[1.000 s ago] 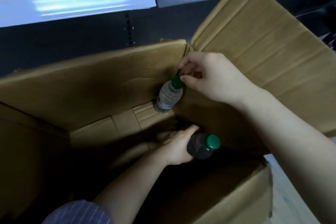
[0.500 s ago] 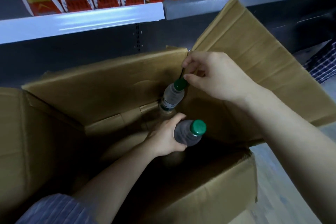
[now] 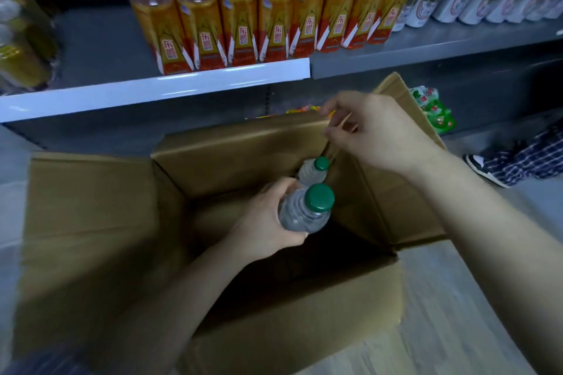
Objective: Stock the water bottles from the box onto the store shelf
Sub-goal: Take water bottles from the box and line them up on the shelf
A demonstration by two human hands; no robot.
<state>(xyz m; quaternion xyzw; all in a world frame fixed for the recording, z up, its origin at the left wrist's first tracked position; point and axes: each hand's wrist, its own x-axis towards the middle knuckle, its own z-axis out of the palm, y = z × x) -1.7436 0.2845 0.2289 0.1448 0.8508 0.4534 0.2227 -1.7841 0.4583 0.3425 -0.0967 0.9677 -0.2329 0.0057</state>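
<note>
A green-capped water bottle (image 3: 304, 210) is gripped in the left hand (image 3: 268, 219) over the open cardboard box (image 3: 274, 329). A 2nd bottle (image 3: 313, 172) stands inside at the box's far wall. Above that bottle, the right hand (image 3: 374, 131) has its fingers curled, pinching the box's flap edge.

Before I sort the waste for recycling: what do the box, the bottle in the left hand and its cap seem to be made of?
The box looks like brown cardboard, matte, with creased flaps and raw edges. The bottle held by the left hand seems clear, thin plastic: ribbed and see-through. Its cap looks like smooth green plastic, though blur hides fine detail.
</note>
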